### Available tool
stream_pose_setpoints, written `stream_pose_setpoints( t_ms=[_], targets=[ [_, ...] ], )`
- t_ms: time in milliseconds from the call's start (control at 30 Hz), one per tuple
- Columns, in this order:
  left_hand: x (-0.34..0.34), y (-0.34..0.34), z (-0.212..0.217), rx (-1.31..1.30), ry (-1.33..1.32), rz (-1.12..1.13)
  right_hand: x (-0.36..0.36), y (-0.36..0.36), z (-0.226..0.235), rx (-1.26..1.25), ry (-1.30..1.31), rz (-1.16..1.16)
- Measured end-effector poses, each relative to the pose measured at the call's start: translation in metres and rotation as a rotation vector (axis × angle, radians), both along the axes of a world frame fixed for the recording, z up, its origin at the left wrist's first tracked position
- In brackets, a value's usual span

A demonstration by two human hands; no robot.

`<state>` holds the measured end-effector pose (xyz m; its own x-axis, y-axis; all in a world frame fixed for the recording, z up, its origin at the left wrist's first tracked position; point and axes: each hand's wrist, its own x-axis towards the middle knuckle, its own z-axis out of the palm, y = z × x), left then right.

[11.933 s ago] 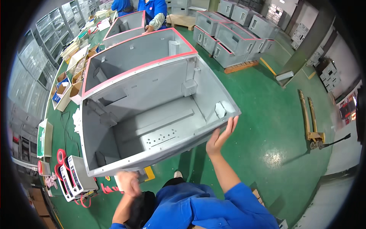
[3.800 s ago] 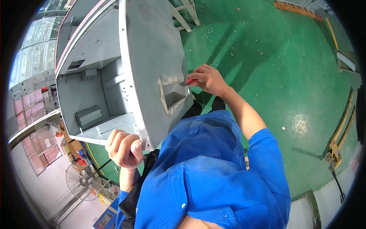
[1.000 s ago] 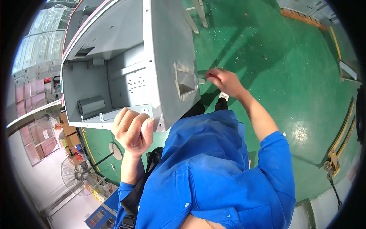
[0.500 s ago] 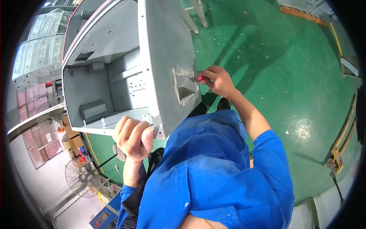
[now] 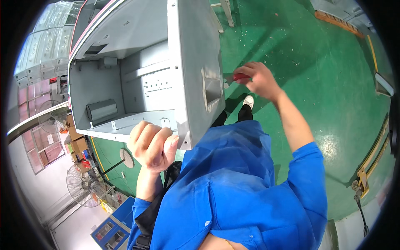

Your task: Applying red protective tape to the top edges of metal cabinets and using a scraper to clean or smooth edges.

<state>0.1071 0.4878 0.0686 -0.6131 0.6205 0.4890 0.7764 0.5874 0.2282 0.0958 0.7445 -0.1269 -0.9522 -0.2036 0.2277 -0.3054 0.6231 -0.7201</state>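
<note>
A grey sheet-metal cabinet [image 5: 196, 54] lies with its open interior facing up and left of me. My left hand [image 5: 152, 146] is closed over its near edge, fingers curled on the rim beside a small bracket. On the cabinet's right side is a rectangular cutout [image 5: 213, 91] with pale, uneven filler-like patches round its border. My right hand [image 5: 262, 79] pinches a red-handled tool [image 5: 241, 77], apart from the cabinet and just right of the cutout. A small pale flat end shows toward the cabinet; I cannot make out its exact shape.
Below is a green floor [image 5: 300, 108]; my shoe [image 5: 248, 101] shows past my blue clothing. Pale stand legs [image 5: 227, 12] are beyond the cabinet. At left stand a floor fan [image 5: 83, 185], cardboard boxes [image 5: 78, 145] and a blue storage unit [image 5: 112, 229]. A yellowish frame [image 5: 366, 166] is at right.
My right hand with the red-handled tool has moved right, away from the cutout. The cabinet and my left hand appear shifted slightly right in view, with the left hand still on the rim.
</note>
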Motion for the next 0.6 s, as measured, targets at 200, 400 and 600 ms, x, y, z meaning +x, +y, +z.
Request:
stream_pose_setpoints(
  t_ms=[200, 400, 600],
  targets=[
    [0.001, 0.003, 0.002, 0.026, 0.005, 0.004, 0.019, -0.003, -0.024, -0.121, -0.144, -0.041],
    [0.002, 0.004, 0.004, -0.016, -0.036, 0.014, 0.006, -0.03, -0.02, -0.22, -0.341, -0.075],
    [0.001, 0.005, 0.001, 0.017, -0.004, 0.015, 0.018, -0.029, -0.015, -0.15, -0.403, -0.035]
  ],
)
